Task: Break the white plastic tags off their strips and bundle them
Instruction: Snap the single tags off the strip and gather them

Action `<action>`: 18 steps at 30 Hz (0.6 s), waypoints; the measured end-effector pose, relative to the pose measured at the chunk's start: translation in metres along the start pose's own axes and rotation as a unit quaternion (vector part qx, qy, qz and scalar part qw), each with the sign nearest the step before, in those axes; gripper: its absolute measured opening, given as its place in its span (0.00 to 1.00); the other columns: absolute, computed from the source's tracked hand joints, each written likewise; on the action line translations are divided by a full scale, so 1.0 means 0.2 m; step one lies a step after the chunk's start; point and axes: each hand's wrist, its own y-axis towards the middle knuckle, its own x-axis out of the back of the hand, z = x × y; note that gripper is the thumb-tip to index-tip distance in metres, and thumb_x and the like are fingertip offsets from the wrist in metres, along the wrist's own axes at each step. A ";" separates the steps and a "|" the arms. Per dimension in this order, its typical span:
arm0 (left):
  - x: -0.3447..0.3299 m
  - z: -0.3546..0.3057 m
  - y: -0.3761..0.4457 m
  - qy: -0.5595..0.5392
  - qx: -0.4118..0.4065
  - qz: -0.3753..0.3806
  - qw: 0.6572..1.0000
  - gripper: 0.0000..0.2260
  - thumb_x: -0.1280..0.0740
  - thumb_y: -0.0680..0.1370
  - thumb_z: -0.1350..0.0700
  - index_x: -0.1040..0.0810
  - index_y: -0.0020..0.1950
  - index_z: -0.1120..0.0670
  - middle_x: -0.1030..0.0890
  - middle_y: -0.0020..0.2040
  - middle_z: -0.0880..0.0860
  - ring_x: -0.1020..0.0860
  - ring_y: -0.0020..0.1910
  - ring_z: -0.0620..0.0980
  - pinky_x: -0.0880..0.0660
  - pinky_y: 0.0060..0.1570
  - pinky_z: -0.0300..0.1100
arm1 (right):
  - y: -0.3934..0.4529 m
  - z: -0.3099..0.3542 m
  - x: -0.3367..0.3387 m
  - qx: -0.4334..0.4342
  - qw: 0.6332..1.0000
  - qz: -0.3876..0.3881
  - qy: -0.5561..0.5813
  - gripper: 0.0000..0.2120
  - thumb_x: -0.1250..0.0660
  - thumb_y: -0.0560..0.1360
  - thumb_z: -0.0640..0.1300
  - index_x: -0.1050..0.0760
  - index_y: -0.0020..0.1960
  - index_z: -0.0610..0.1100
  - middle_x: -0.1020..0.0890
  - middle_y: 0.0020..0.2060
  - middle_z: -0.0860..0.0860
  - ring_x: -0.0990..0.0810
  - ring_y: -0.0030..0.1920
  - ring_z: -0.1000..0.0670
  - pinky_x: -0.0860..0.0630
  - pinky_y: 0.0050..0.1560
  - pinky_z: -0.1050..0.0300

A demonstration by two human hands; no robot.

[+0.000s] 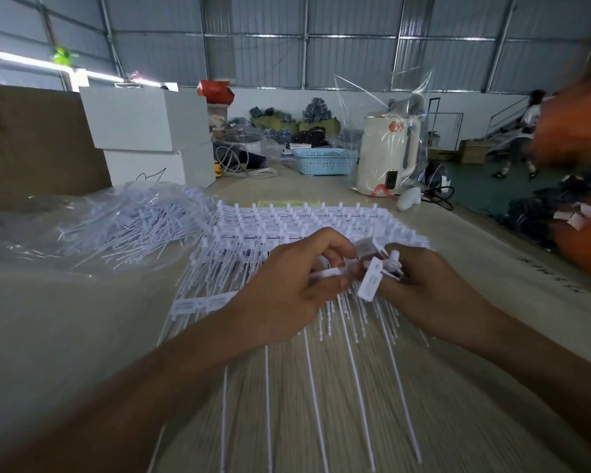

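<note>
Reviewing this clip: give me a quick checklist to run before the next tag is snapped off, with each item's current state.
1. Left hand grips tags: ok.
2. Right hand pinches the tag being worked: ok.
3. Strips lie within reach under the hands: ok.
4. Loose pile sits apart, on the left: ok.
5. Tag fully free of its strip: cannot tell.
6. Count held is enough for a bundle: cannot tell.

We had one head cam only, wide-angle, looking fwd and down across the table (pixel 82 336). Hands (pixel 287 291) sat close, mid-frame; forearms entered from the bottom edge. Far wall (pixel 355 63) stayed in view up top.
</note>
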 end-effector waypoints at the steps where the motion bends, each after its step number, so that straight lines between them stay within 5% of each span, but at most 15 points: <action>1: 0.00 0.00 0.00 -0.011 0.003 0.000 1.000 0.10 0.29 0.78 0.60 0.24 0.56 0.51 0.18 0.46 0.49 0.18 0.41 0.48 0.21 0.42 0.47 | 0.00 0.01 0.00 -0.009 1.000 0.010 0.010 0.15 0.32 0.79 0.45 0.28 0.34 0.52 0.24 0.27 0.60 0.29 0.28 0.58 0.35 0.31 0.63; 5: 0.01 0.00 0.00 -0.019 -0.016 -0.006 1.000 0.09 0.29 0.78 0.59 0.25 0.54 0.50 0.19 0.42 0.40 0.19 0.38 0.48 0.22 0.40 0.54 | 0.01 0.01 0.00 -0.041 0.996 0.072 0.019 0.12 0.35 0.80 0.48 0.24 0.37 0.51 0.27 0.26 0.57 0.32 0.27 0.58 0.36 0.33 0.61; 10: -0.01 -0.01 0.00 0.016 -0.033 -0.029 0.999 0.09 0.27 0.77 0.56 0.24 0.55 0.50 0.18 0.44 0.42 0.19 0.39 0.44 0.25 0.34 0.35 | 0.01 0.05 0.02 -0.028 0.999 0.014 0.015 0.14 0.33 0.79 0.47 0.23 0.35 0.50 0.23 0.29 0.54 0.27 0.29 0.55 0.33 0.35 0.56; 13: 0.00 0.00 0.01 0.040 -0.044 -0.043 0.997 0.09 0.29 0.79 0.58 0.23 0.58 0.50 0.17 0.49 0.43 0.18 0.44 0.42 0.25 0.38 0.31 | 0.01 0.08 0.03 -0.037 0.996 -0.021 0.072 0.16 0.34 0.80 0.48 0.23 0.33 0.56 0.25 0.28 0.55 0.30 0.28 0.57 0.34 0.31 0.62; 16: 0.02 0.01 0.00 0.069 -0.049 -0.022 0.996 0.18 0.32 0.76 0.63 0.24 0.62 0.45 0.17 0.53 0.43 0.18 0.48 0.44 0.20 0.47 0.43 | 0.02 0.08 0.02 -0.090 0.983 -0.032 0.155 0.22 0.36 0.81 0.48 0.28 0.28 0.55 0.32 0.22 0.58 0.36 0.23 0.60 0.39 0.26 0.70; 18: 0.01 0.01 -0.01 0.107 -0.039 -0.005 0.993 0.19 0.31 0.75 0.57 0.27 0.63 0.40 0.18 0.55 0.41 0.18 0.49 0.44 0.20 0.49 0.48 | 0.02 0.07 0.02 -0.118 0.974 -0.036 0.188 0.22 0.37 0.81 0.47 0.30 0.28 0.50 0.32 0.21 0.57 0.36 0.21 0.60 0.39 0.23 0.72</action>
